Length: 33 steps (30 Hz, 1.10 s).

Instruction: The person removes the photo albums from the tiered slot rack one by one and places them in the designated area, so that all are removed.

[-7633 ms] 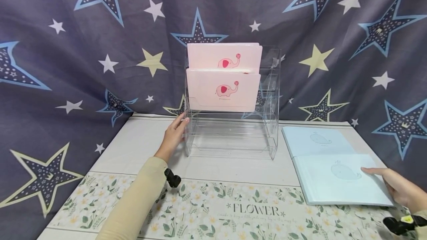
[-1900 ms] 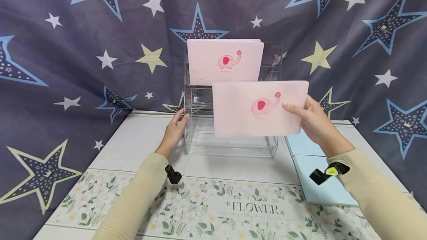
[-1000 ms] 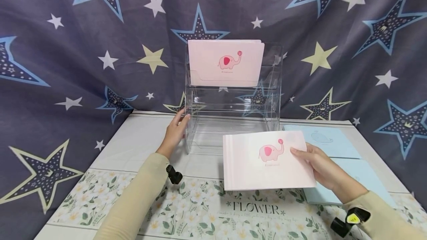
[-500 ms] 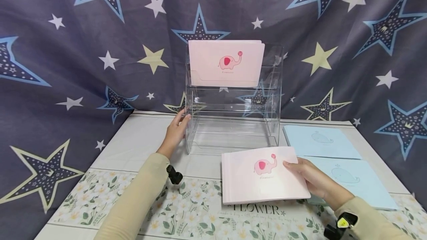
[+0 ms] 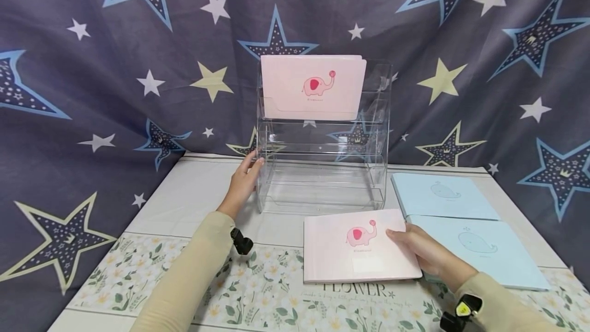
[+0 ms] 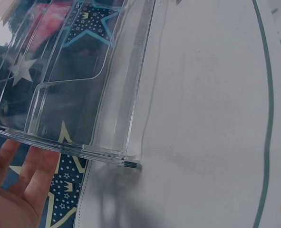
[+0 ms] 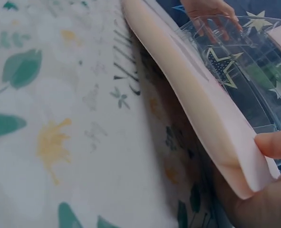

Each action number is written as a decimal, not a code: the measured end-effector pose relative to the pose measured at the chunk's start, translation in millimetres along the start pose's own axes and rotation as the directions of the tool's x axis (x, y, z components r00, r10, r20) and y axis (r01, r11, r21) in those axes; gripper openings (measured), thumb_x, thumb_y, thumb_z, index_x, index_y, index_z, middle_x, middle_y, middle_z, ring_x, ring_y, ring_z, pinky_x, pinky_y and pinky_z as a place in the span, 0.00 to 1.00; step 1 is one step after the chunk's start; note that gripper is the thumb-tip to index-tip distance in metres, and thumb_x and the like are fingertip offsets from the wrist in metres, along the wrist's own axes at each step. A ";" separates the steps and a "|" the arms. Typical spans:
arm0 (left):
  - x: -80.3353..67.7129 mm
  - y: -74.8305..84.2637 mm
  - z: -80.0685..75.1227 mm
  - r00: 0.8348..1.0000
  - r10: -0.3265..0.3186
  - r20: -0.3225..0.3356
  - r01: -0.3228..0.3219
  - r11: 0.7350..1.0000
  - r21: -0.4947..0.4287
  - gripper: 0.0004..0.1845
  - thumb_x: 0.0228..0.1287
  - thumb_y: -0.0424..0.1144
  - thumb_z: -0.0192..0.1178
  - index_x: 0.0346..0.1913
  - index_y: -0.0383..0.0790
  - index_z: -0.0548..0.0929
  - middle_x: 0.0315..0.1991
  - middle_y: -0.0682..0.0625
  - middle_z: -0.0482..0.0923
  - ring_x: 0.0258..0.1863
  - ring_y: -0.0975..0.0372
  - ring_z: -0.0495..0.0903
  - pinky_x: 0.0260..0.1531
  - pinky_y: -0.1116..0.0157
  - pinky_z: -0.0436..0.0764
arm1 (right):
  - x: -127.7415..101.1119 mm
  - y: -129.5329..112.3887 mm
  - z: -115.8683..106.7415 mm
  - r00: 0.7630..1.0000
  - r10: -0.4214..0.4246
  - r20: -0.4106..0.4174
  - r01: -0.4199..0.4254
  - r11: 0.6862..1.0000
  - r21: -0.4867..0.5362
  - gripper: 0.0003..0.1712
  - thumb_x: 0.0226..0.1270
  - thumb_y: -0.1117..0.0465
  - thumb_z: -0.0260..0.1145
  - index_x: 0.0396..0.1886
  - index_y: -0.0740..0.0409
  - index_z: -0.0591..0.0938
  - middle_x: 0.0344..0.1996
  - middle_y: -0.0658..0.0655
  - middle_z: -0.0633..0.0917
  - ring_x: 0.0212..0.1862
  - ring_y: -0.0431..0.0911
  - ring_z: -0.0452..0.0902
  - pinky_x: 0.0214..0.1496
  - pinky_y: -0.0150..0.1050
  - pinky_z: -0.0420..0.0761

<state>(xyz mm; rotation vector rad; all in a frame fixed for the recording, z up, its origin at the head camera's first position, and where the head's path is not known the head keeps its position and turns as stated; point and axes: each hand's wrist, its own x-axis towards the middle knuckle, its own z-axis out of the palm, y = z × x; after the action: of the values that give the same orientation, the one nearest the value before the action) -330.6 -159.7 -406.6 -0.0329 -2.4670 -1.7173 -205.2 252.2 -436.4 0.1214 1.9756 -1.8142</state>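
Note:
My right hand (image 5: 428, 252) pinches the right edge of a pink folder (image 5: 332, 255) printed with an elephant, thumb on top and fingers underneath. It is low over the floral band of the mat, in front of the rack; in the right wrist view its edge gapes a little. A clear acrylic tiered rack (image 5: 322, 188) stands upright at the back of the table. My left hand (image 5: 239, 186) rests its fingers against the rack's left side; the left wrist view shows fingers (image 6: 38, 173) along the outer side panel. More pink elephant folders (image 5: 286, 83) stand in the top tier.
To the right lie two pale blue whale folders (image 5: 444, 196), the nearer blue folder (image 5: 507, 265) partly behind my right hand. A light mat (image 5: 193, 270) with a floral band covers the table. A dark star-patterned curtain (image 5: 175, 91) hangs directly behind the rack.
My right hand has left the blue folders, taken the front pink folder out of the rack and lowered it towards the mat, lately drifting slightly left. The left hand has stayed at the rack.

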 end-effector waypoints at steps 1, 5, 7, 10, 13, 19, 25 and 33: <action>0.3 0.0 0.0 1.000 -0.001 0.001 0.001 1.000 0.001 0.33 0.75 0.63 0.48 0.78 0.60 0.61 0.65 0.42 0.70 0.60 0.47 0.74 0.48 0.49 0.83 | 0.1 0.4 0.6 1.000 0.000 -0.010 0.000 1.000 -0.012 0.40 0.79 0.55 0.55 0.75 0.75 0.50 0.43 0.59 0.84 0.40 0.49 0.83 0.42 0.45 0.86; 0.8 -0.1 0.0 1.000 -0.008 0.006 0.008 1.000 0.001 0.33 0.75 0.63 0.48 0.78 0.60 0.60 0.66 0.43 0.69 0.61 0.47 0.73 0.49 0.48 0.83 | 0.1 0.6 1.0 0.999 -0.004 -0.033 0.002 0.999 -0.049 0.40 0.79 0.56 0.54 0.75 0.76 0.48 0.47 0.62 0.81 0.42 0.50 0.82 0.44 0.46 0.85; 1.0 -0.3 0.0 1.000 -0.010 0.009 0.010 1.000 0.002 0.33 0.75 0.63 0.48 0.78 0.60 0.60 0.67 0.43 0.69 0.61 0.47 0.73 0.50 0.48 0.83 | -0.7 -0.2 0.6 0.999 -0.005 -0.039 0.002 0.997 -0.078 0.40 0.79 0.58 0.53 0.75 0.77 0.46 0.51 0.66 0.79 0.45 0.51 0.80 0.47 0.47 0.84; 0.7 -0.4 0.1 1.000 -0.007 0.010 0.007 1.000 0.003 0.34 0.75 0.64 0.47 0.78 0.59 0.60 0.67 0.42 0.69 0.61 0.47 0.73 0.50 0.48 0.83 | -2.3 -2.5 -0.7 0.999 -0.007 -0.051 0.000 0.991 -0.131 0.42 0.78 0.61 0.51 0.75 0.79 0.40 0.62 0.75 0.70 0.54 0.57 0.75 0.57 0.52 0.78; 0.8 -0.3 0.2 1.000 -0.003 0.006 0.002 1.000 0.006 0.33 0.75 0.64 0.47 0.78 0.60 0.60 0.66 0.43 0.69 0.60 0.47 0.73 0.48 0.48 0.83 | -3.0 -4.7 -1.8 0.998 -0.020 -0.066 0.007 0.982 -0.189 0.43 0.74 0.66 0.52 0.75 0.79 0.38 0.69 0.79 0.59 0.64 0.65 0.66 0.68 0.61 0.67; 0.9 -0.3 0.7 1.000 0.006 0.002 -0.006 1.000 0.018 0.33 0.75 0.63 0.47 0.78 0.60 0.60 0.66 0.42 0.69 0.60 0.47 0.74 0.47 0.49 0.84 | -6.7 -8.7 -5.9 0.995 -0.078 -0.067 0.054 0.951 -0.304 0.44 0.69 0.72 0.56 0.75 0.80 0.42 0.65 0.79 0.64 0.63 0.66 0.67 0.66 0.63 0.69; 0.9 -0.4 0.4 1.000 0.010 0.000 -0.010 1.000 0.016 0.32 0.76 0.62 0.47 0.78 0.59 0.61 0.66 0.42 0.70 0.60 0.46 0.75 0.46 0.49 0.84 | -15.7 -17.1 -13.6 0.996 -0.085 0.004 0.080 0.917 -0.391 0.44 0.75 0.63 0.55 0.76 0.79 0.41 0.70 0.84 0.53 0.71 0.74 0.51 0.70 0.67 0.60; 0.9 -1.7 0.6 1.000 0.000 0.003 0.000 1.000 0.014 0.33 0.75 0.64 0.47 0.78 0.61 0.61 0.66 0.43 0.69 0.60 0.47 0.74 0.48 0.48 0.83 | -21.0 -25.3 -23.7 0.995 -0.073 0.064 0.091 0.936 -0.339 0.41 0.82 0.58 0.48 0.76 0.77 0.38 0.72 0.83 0.48 0.72 0.73 0.51 0.73 0.64 0.54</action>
<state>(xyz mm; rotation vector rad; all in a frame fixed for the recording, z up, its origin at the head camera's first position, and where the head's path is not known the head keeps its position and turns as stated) -331.7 -159.9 -408.3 -0.0342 -2.4813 -1.7017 -201.9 276.7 -404.2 -0.1176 2.2536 -1.4747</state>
